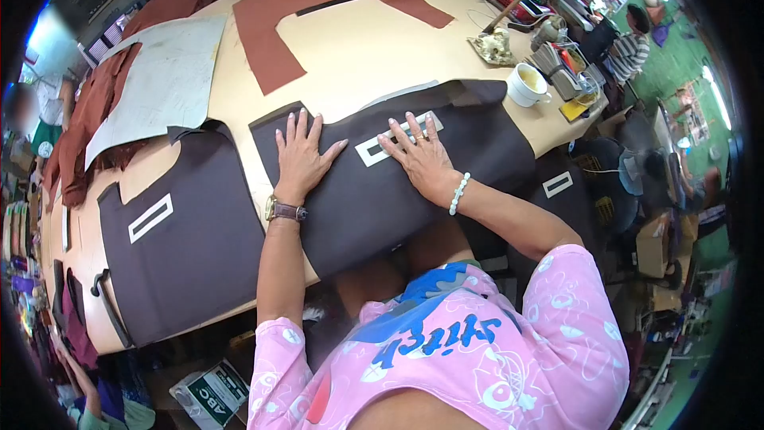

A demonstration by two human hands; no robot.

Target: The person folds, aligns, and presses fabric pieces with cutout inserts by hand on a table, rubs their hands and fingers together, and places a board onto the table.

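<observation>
A dark fabric panel [358, 223] lies at the table's near edge, partly hanging over it. My left hand [302, 153] rests flat on its left part, fingers spread, a watch on the wrist. My right hand [424, 161] lies with fingers apart on a white rectangular frame piece [374, 151] on the same panel, covering part of it. Left of it lies another dark panel [187, 247] with a similar white frame [150, 218]. A third white frame [558, 184] is on dark fabric lower right.
Across the table [358, 60], a co-worker's hands touch a rust-coloured fabric piece [270, 24]. A grey sheet [163, 72] lies over rust fabric at the left. A white cup [525, 86], books and tools crowd the right end.
</observation>
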